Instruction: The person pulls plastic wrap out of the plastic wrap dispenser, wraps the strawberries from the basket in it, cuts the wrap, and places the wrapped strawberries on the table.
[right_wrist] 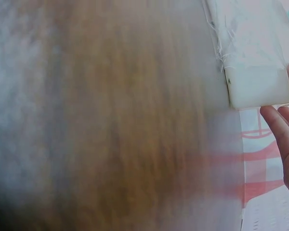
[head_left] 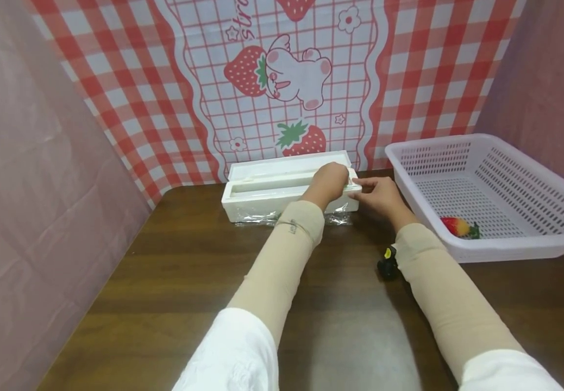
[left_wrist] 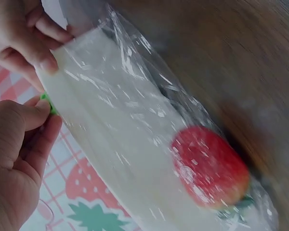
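A long white box [head_left: 252, 206] with its lid [head_left: 287, 165] raised lies at the back of the table. Clear plastic film [head_left: 339, 218] hangs down its front. In the left wrist view, a red strawberry [left_wrist: 207, 168] with green leaves shows behind the film at the box's side. My left hand [head_left: 330, 182] pinches a small green piece [left_wrist: 52, 107] at the box's top edge, near the right end. My right hand [head_left: 382, 196] holds that end of the box, thumb in front; in the right wrist view its fingertips [right_wrist: 269, 115] touch the end face.
A white perforated plastic basket [head_left: 494, 244] stands to the right, with a red and yellow strawberry [head_left: 458, 227] inside. A checked cloth [head_left: 419, 65] hangs behind the brown table [head_left: 164, 282]. Beside the right wrist is a small black device [head_left: 388, 266].
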A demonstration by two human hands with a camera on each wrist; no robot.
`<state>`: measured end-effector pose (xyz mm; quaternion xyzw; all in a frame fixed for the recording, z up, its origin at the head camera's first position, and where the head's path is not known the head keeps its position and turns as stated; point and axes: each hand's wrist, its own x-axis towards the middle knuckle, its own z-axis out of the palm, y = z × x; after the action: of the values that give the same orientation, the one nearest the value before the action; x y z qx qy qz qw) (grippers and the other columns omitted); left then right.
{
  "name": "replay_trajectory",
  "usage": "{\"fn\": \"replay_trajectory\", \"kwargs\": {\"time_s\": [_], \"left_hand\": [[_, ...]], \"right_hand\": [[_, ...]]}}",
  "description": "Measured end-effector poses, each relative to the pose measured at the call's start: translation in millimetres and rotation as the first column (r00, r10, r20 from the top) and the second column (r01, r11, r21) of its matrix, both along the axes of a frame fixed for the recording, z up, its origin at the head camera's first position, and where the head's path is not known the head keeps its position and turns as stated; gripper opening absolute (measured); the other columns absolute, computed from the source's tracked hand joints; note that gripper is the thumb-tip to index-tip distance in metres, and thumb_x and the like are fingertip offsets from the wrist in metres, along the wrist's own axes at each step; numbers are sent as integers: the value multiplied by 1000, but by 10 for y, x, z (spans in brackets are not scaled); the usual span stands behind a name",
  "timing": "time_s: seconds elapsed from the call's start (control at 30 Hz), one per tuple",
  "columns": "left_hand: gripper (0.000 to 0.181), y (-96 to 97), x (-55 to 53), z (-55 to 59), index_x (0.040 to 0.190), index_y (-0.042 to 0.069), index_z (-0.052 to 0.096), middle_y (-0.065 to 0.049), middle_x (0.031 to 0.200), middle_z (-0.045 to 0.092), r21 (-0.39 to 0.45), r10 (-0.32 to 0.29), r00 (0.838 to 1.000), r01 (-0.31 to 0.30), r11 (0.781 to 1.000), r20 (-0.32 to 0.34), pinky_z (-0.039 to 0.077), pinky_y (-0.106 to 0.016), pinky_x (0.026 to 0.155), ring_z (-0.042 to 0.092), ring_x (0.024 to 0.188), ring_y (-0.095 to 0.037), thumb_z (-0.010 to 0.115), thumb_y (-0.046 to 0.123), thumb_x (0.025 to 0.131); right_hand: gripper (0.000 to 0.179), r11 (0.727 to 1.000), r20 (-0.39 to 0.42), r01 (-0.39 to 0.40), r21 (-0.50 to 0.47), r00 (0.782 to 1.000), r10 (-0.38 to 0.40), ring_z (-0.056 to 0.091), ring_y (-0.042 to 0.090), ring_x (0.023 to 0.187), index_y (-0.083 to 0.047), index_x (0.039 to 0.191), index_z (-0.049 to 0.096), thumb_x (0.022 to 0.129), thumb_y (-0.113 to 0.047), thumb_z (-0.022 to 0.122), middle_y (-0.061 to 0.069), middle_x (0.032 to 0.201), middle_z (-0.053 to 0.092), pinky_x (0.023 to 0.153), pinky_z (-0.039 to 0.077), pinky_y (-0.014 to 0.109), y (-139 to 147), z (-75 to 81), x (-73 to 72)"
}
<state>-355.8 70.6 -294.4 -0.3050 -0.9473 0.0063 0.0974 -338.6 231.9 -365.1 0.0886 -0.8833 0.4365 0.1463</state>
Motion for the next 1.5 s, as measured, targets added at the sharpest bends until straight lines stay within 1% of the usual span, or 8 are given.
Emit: {"fn": "replay_trajectory", "kwargs": {"time_s": [0.13, 0.27, 0.4, 0.5, 0.77, 1.07, 1.27, 1.5], "left_hand": [[7, -80, -5, 8, 83, 10, 71, -4, 92, 70, 25, 10, 1000, -10, 1000, 0, 50, -30, 86, 64, 89, -20, 66, 8, 86], [9, -126, -4, 3, 82, 10, 72, -5, 91, 71, 47, 7, 1000, -7, 999, 7, 50, -31, 86, 65, 88, -21, 66, 11, 88], [9, -149, -3, -12, 85, 10, 73, -4, 91, 72, 37, 3, 1000, -3, 999, -1, 50, -30, 85, 65, 88, -20, 66, 12, 89], [9, -161, -5, -23, 87, 11, 75, -2, 91, 72, 20, -1, 1000, 1, 1000, -5, 50, -30, 86, 65, 88, -20, 66, 12, 89], [10, -230, -11, -5, 80, 9, 72, -3, 89, 72, 22, 7, 1000, -6, 1000, -12, 51, -30, 84, 65, 86, -20, 66, 11, 88], [9, -306, -22, -11, 82, 9, 73, -3, 89, 72, 37, 4, 1000, -4, 999, -1, 51, -30, 85, 65, 86, -20, 66, 10, 87], [9, -358, -10, -11, 85, 10, 75, -3, 91, 72, 32, 2, 1000, -2, 999, -14, 51, -30, 85, 66, 88, -20, 66, 11, 88], [10, -413, -4, -34, 93, 11, 76, -1, 97, 73, 62, 6, 1000, -7, 998, 18, 50, -28, 89, 66, 92, -19, 67, 11, 89]], "right_hand": [[45, 1000, -11, 17, -3, 1000, -17, 63, 12, 82, -1, 121, 67, 83, -22, 79, 22, 104, 70, 62, 47, 11, 44, 8, 4], [47, 1000, 8, 7, -16, 1000, -7, 65, 13, 84, -1, 123, 66, 84, -22, 78, 23, 106, 69, 63, 48, 11, 66, 9, 3], [47, 1000, 22, 0, -13, 1000, 1, 66, 18, 88, -1, 124, 65, 84, -24, 78, 23, 107, 69, 64, 48, 11, 64, 2, 0], [47, 1000, 9, 2, 11, 1000, -2, 66, 19, 89, -1, 123, 65, 84, -24, 78, 23, 106, 69, 63, 47, 10, 60, -5, 1], [47, 1000, -11, 0, 30, 1000, 0, 62, 8, 81, -1, 124, 65, 84, -23, 78, 23, 105, 69, 63, 47, 10, 31, 2, 4], [49, 1000, 14, -1, 30, 1000, 1, 65, 23, 93, -1, 125, 64, 85, -26, 77, 23, 109, 68, 65, 47, 10, -13, 14, 13], [49, 1000, 22, 6, 28, 1000, -7, 65, 24, 93, -2, 125, 64, 85, -27, 77, 23, 108, 68, 64, 47, 10, -33, 19, 12], [51, 1000, 52, 14, 16, 999, -15, 65, 27, 98, -2, 126, 63, 85, -29, 77, 24, 112, 67, 66, 47, 11, -37, 5, 20]]}}
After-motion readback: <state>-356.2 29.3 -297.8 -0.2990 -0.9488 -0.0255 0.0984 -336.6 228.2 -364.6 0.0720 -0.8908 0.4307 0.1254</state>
